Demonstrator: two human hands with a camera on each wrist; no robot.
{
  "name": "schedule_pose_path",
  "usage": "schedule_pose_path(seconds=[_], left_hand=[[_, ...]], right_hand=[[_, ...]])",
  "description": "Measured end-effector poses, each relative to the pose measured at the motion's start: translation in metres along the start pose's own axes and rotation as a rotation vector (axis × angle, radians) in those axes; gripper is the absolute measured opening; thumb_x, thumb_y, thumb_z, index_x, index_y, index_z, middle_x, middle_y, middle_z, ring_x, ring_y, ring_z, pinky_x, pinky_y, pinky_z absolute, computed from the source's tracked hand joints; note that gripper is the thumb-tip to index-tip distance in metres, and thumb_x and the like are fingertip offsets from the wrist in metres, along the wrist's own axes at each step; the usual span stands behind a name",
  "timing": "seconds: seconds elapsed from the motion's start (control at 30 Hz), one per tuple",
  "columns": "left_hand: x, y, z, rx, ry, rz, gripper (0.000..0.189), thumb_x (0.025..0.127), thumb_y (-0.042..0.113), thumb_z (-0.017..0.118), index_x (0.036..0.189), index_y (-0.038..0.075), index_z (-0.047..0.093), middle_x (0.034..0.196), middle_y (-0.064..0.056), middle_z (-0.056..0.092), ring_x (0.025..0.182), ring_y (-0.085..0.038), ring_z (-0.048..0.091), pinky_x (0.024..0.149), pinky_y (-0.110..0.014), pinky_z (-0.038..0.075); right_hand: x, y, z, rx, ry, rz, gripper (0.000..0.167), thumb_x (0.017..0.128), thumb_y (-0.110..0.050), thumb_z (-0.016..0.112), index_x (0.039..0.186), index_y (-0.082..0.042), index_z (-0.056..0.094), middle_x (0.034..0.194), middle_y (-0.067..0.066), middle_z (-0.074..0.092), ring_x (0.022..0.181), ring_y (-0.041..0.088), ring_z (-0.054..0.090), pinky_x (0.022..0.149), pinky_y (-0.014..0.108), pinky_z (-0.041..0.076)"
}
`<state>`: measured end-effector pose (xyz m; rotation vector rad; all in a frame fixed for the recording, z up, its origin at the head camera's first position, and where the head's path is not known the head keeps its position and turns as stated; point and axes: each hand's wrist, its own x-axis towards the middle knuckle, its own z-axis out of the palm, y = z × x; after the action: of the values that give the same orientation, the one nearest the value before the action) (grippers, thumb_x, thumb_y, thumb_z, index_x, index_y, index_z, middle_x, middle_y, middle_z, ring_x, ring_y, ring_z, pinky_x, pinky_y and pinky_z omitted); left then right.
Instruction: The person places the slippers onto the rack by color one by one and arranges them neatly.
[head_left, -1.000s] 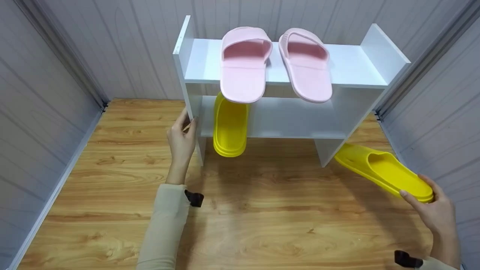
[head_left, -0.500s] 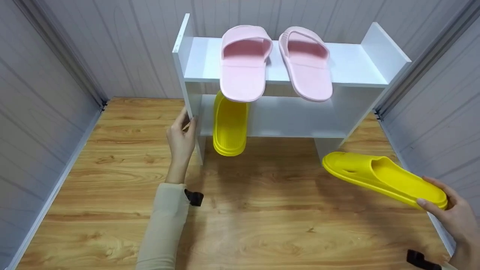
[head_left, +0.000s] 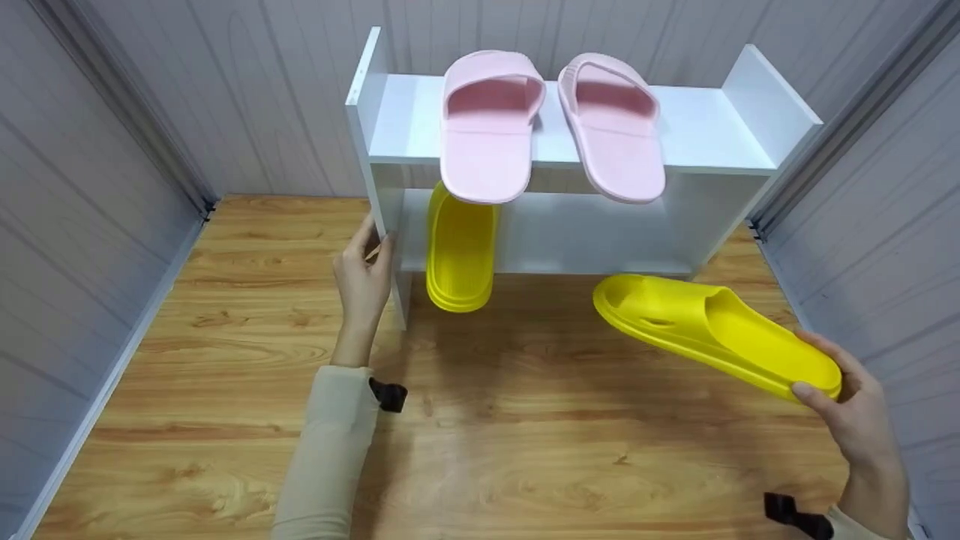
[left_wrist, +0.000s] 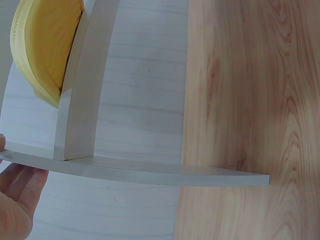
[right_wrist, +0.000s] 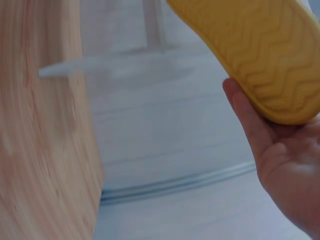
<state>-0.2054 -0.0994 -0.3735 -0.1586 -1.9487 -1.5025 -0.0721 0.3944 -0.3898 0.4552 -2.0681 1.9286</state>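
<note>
My right hand [head_left: 855, 412] grips a yellow slipper [head_left: 667, 307] by its heel end, thumb on the near edge. Its toe points left, in front of the white shoe rack's [head_left: 592, 232] lower right corner. The right wrist view shows the slipper's zigzag sole [right_wrist: 265, 55] above the fingers. On the rack's left side panel [left_wrist: 150, 172], my left hand [head_left: 364, 277] holds the edge between thumb and fingers. Another yellow slipper [head_left: 461, 259] lies at the left of the lower shelf, heel jutting past the front edge; a pink slipper above hides its toe.
Two pink slippers, the left one [head_left: 487, 165] and the right one [head_left: 622, 161], sit on the top shelf with their heels over its front edge. Panelled walls [head_left: 97, 187] enclose the wooden floor [head_left: 487, 450] on the left, back and right.
The right hand and its yellow slipper first moved right and slightly down, then back left and up, toward the rack's front. The left hand stays on the side panel.
</note>
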Motion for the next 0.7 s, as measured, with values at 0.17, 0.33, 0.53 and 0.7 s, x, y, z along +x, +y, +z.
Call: schedule_pose_path(seconds=[0.17, 0.33, 0.53, 0.7], left_hand=[[0.002, -0.014, 0.001, -0.009, 0.005, -0.001, 0.034, 0.084, -0.003, 0.055, 0.118, -0.007, 0.052, 0.104, -0.026, 0.057, 0.092, -0.033, 0.057, 0.069, -0.037, 0.050], [0.004, -0.035, 0.004, -0.016, 0.005, -0.014, 0.036, 0.085, 0.003, 0.057, 0.120, -0.001, 0.053, 0.105, -0.020, 0.059, 0.093, -0.027, 0.058, 0.069, -0.033, 0.050], [0.003, -0.036, 0.004, -0.003, 0.008, -0.023, 0.037, 0.085, 0.005, 0.057, 0.121, 0.001, 0.053, 0.105, -0.018, 0.059, 0.093, -0.024, 0.058, 0.070, -0.029, 0.050], [0.004, -0.035, 0.004, 0.000, 0.008, -0.015, 0.036, 0.085, 0.003, 0.057, 0.121, 0.000, 0.053, 0.107, -0.019, 0.058, 0.093, -0.025, 0.058, 0.070, -0.029, 0.050]], right_hand=[[0.010, 0.011, 0.023, 0.077, 0.065, -0.069, 0.052, 0.072, 0.021, 0.049, 0.122, 0.018, 0.037, 0.111, 0.020, 0.048, 0.086, 0.020, 0.051, 0.071, 0.018, 0.047], [0.016, 0.019, 0.049, 0.091, 0.219, -0.029, 0.052, 0.071, 0.015, 0.055, 0.122, 0.010, 0.044, 0.105, 0.019, 0.047, 0.087, 0.021, 0.049, 0.071, 0.019, 0.047], [0.022, 0.030, 0.075, 0.047, 0.362, 0.003, 0.053, 0.071, 0.012, 0.060, 0.122, 0.003, 0.048, 0.107, 0.018, 0.046, 0.091, 0.021, 0.049, 0.073, 0.018, 0.046], [0.028, 0.038, 0.094, -0.063, 0.446, 0.027, 0.060, 0.072, 0.009, 0.063, 0.127, 0.001, 0.043, 0.111, 0.015, 0.045, 0.094, 0.021, 0.047, 0.074, 0.017, 0.045]])
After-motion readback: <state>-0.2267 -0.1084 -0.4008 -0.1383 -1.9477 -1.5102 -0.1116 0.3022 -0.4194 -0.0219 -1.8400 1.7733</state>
